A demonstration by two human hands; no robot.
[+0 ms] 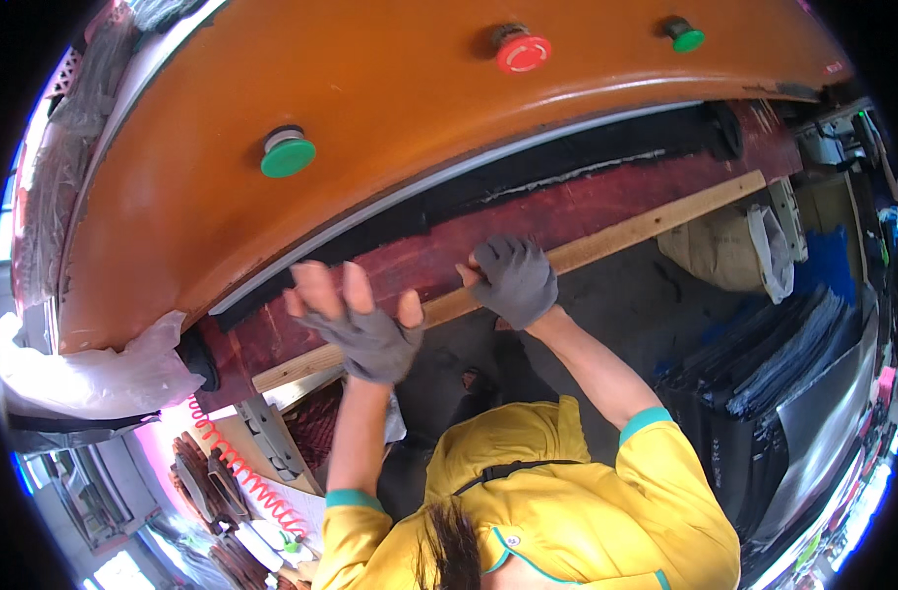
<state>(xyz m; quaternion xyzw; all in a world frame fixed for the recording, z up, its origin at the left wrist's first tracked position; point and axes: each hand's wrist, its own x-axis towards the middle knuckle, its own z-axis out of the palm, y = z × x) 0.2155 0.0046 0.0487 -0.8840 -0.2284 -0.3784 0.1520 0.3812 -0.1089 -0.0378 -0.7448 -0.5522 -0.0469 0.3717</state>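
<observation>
Strip: wooden, long axis rising rightward.
Left hand: grip wide.
Right hand: apparently nearer strip (cannot tell grip).

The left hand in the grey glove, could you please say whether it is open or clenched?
Open: the left hand has its fingers spread apart.

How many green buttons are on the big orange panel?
2. One green mushroom button is left on the orange panel; the second green mushroom button is upper right, beyond the red mushroom button. More may be out of view.
</observation>
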